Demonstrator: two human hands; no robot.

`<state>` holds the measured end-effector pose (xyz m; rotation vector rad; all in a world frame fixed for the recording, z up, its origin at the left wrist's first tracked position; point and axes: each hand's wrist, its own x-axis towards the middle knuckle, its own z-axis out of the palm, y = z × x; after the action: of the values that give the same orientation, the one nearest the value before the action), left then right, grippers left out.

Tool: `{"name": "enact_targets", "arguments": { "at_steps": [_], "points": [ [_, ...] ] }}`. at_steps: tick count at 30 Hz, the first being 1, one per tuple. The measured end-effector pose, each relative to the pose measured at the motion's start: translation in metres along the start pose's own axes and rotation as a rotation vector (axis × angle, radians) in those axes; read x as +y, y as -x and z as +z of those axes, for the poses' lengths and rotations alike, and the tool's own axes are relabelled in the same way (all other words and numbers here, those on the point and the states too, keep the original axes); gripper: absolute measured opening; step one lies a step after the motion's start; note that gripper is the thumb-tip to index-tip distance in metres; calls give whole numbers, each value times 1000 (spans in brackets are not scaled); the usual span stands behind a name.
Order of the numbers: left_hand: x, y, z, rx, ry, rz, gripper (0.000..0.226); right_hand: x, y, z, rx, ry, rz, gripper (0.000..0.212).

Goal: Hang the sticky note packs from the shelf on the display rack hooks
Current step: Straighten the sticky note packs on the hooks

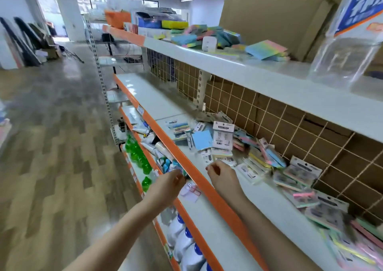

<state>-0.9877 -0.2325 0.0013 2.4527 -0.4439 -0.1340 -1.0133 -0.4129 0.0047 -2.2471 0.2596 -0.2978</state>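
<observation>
From the head view I see my left hand (169, 184) and right hand (221, 174) loosely curled, holding nothing, over the orange-edged white shelf (207, 184). The colourful carded sticky note packs (222, 139) lie heaped at one o'clock, against the wire grid rack (290, 125).

Green bottles (138, 156) on lower shelf, down-left of the hands. White bottles with blue caps (184, 241) below the hands, same side. Clear plastic bag with blue print (350, 42) far upper right, on top shelf. Cardboard sheet (269, 19) behind it. Wood-pattern floor (51, 146) far left.
</observation>
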Motion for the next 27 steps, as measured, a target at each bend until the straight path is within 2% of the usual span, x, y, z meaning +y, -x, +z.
{"name": "enact_targets", "arguments": {
  "at_steps": [10, 16, 19, 22, 27],
  "points": [
    [1, -83, 12, 11, 29, 53, 18, 22, -65, 17, 18, 46, 64, 17],
    [-4, -147, 14, 155, 8, -19, 24, 33, -118, 13, 118, 176, 147, 17],
    [-11, -185, 12, 68, -33, 21, 22, 36, -148, 14, 212, 306, 204, 22],
    [-15, -217, 15, -96, -86, 26, 28, 41, -174, 20, 176, 594, 214, 37],
    [-15, -247, 25, -244, -43, 108, 33, 47, -201, 42, 232, 772, 312, 54]
  ]
}}
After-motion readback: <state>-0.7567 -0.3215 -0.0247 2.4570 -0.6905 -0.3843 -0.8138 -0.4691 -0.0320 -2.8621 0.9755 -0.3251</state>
